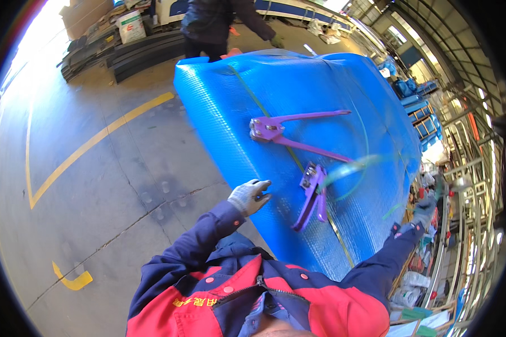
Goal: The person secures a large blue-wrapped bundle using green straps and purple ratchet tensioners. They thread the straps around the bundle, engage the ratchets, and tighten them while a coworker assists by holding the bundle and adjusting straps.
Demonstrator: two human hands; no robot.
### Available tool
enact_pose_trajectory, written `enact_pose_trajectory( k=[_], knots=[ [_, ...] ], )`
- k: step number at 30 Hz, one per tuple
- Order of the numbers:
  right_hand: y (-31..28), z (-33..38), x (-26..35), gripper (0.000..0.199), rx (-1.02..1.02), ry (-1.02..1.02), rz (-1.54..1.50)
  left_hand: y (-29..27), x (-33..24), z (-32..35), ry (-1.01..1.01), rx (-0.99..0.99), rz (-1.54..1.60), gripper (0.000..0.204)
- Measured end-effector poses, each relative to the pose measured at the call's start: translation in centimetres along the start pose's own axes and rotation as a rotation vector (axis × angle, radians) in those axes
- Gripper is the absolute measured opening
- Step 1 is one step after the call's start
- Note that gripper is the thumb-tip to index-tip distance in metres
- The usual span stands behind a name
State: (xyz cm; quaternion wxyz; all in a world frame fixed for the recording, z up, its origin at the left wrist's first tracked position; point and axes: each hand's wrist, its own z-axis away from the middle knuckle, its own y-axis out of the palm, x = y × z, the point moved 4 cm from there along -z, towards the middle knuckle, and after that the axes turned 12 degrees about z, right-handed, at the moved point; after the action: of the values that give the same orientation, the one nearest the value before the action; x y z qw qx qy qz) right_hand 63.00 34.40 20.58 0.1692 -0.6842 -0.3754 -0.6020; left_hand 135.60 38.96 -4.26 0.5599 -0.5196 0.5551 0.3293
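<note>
Left hand (249,196): gloved, fingers spread flat, grasping nothing, pressed against near edge of blue wrapped bundle (253,90). Right hand (424,209): gloved, at bundle's far side; grip could not be told, green strap (351,168) looped toward it. On bundle, along strap: purple tensioner (289,132), handles apart; second purple tool (314,194) nearer the person. Beyond bundle: another person (213,25). Concrete floor (95,185) carried yellow lines.

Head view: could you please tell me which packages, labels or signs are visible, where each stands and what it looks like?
Blue bundle: centre, large slab wrapped in blue bubble film, green strap across it.
White sack: top left, small, green and red print.
Cardboard box: top left corner, brown.
</note>
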Motion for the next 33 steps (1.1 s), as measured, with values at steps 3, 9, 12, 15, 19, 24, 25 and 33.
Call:
enact_pose_trajectory(
  k=[3,9,12,15,19,24,25,33],
  knots=[
    [3.6,-0.8,0.8,0.034,0.329,-0.2,-0.417,-4.9,3.4,0.7,-0.05,-0.052,0.064,0.043],
    [28.6,9.7,-1.2,0.043,0.777,-0.083,-0.614,-15.5,7.8,-2.8,-0.036,0.02,-0.12,0.043],
    [40.7,16.0,-2.2,0.042,0.565,-0.175,-0.184,-21.6,10.1,-3.7,-0.084,-0.074,-0.035,0.04],
    [49.9,21.9,-3.5,0.035,0.488,-0.175,0.346,-26.0,13.5,-3.2,-0.299,-0.127,0.222,0.04],
    [56.5,26.3,-4.4,0.029,0.813,-0.112,0.763,-29.2,18.3,-1.9,-0.516,-0.056,0.451,0.043],
    [50.6,32.8,-1.0,0.03,0.903,0.064,1.205,-29.7,24.6,-3.1,-0.581,0.28,0.447,0.042],
    [48.6,35.0,0.0,0.031,0.925,0.075,1.308,-29.7,25.8,-3.5,-0.555,0.368,0.393,0.042],
    [34.5,57.2,7.9,0.04,0.242,0.81,1.325,-30.0,33.1,-6.5,-0.318,0.882,0.069,0.044]
  ],
)
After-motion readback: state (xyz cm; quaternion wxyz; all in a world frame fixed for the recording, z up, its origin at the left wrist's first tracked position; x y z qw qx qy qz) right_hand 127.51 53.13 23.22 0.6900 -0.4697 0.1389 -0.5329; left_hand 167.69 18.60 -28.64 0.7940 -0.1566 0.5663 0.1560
